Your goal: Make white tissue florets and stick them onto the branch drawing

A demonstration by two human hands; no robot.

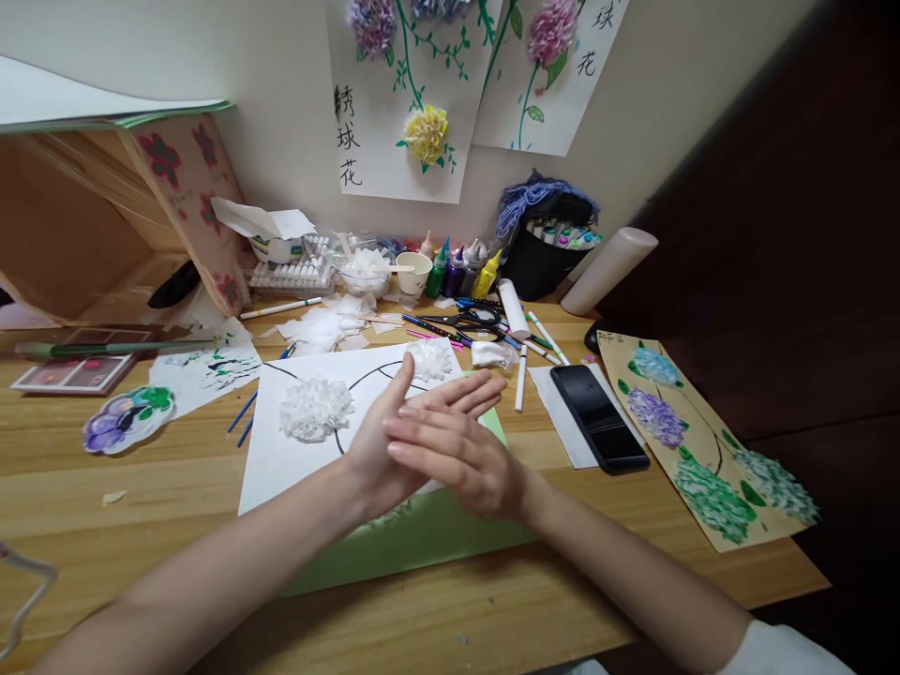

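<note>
Above a white sheet of paper (263,450), my left hand (394,431) is turned palm up, its thumb raised and fingers stretched out to the right. Across its palm lies my right hand (464,459), fingers flat and pointing left. Whatever may be between the two palms is hidden. On the sheet, a white crinkled paper flower (316,409) shows left of my hands and another white flower (428,359) sits just behind them, with black stem lines drawn around. Beneath the white sheet is a green sheet (422,553).
Right of the hands lie a black phone (600,419) and a finished flower picture (703,431). Black scissors (478,321), pens and torn white tissue (323,328) are strewn behind. Paint bottles (457,270) and a black pen holder (545,258) line the wall. A painted palette (130,419) is left.
</note>
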